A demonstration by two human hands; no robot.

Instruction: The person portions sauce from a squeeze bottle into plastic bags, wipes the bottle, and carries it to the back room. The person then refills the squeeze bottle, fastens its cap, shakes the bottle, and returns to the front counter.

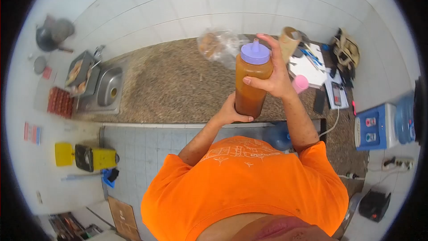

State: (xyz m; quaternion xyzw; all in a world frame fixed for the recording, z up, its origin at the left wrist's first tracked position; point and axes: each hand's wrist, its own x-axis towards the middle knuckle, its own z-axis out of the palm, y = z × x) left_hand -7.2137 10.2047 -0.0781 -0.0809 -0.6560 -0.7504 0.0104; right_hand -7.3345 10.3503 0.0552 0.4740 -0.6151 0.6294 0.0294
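A tall squeeze bottle (252, 85) of brown liquid with a purple nozzle cap (255, 53) is held upright in front of the orange shirt. Around its lower part my left hand (229, 110) is wrapped, thumb across the front near the base. My right hand (275, 73) grips the upper part from the right, its thumb on the bottle's front below the cap and a finger raised beside the nozzle. Behind the bottle, a clear plastic bag (218, 47) with brownish contents lies on the speckled countertop (169, 80).
At the left are a steel sink (110, 87) and a dish rack (84, 73). To the right stand a pink cup (300, 83), a brown roll (290, 42), papers (312, 69) and a phone (319, 101). A water dispenser (376, 126) is at the far right.
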